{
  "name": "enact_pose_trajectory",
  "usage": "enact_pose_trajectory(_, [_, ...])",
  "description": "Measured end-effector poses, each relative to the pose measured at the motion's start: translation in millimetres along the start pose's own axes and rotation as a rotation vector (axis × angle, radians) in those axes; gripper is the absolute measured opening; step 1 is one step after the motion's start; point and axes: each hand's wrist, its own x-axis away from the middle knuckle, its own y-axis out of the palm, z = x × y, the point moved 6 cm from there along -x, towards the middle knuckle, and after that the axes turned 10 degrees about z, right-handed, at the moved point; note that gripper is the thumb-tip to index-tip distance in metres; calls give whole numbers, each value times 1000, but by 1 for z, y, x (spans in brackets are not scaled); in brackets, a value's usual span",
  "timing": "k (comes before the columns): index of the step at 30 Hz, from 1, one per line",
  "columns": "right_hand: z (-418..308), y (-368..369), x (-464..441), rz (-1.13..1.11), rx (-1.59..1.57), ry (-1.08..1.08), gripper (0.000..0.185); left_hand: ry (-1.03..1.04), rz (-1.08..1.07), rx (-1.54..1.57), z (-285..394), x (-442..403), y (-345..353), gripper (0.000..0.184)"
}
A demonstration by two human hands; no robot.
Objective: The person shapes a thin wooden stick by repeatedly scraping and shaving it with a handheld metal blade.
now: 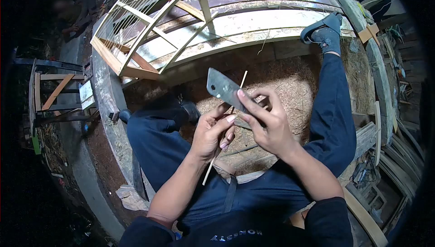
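A flat grey metal blade (224,89) with a hole near its slanted end is gripped by my right hand (268,122), which is closed round its lower part. My left hand (214,131) pinches a thin pale stick (209,171) that slants from above the hands down toward my lap. The blade lies across the stick near the fingertips of both hands. Part of the stick is hidden behind the fingers and blade.
A curved wooden frame with thin rods (149,25) stands on the pale bench (258,20) at upper left. Shavings (290,88) cover the ground between my legs. Wooden strips (398,170) lie at right. A person (74,20) is at far upper left.
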Motion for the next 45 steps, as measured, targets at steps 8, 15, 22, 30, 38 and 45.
enact_pose_trajectory(8, [-4,10,13,22,83,-110,49,7,-1,46,0,-4,-10,26])
enact_pose_trajectory(15, [0,0,5,127,164,-112,55,-73,-71,74,3,6,6,18])
enact_pose_trajectory(22, [0,7,7,68,69,-108,52,-59,6,78,3,8,1,14])
enact_pose_trajectory(30, [4,-4,1,173,61,-113,49,-106,-133,80,2,14,12,17])
enact_pose_trajectory(38, [12,-8,0,190,78,-45,49,-129,-99,139,2,15,13,25])
enact_pose_trajectory(45, [6,-6,0,175,124,-37,49,-104,-97,149,5,15,15,26])
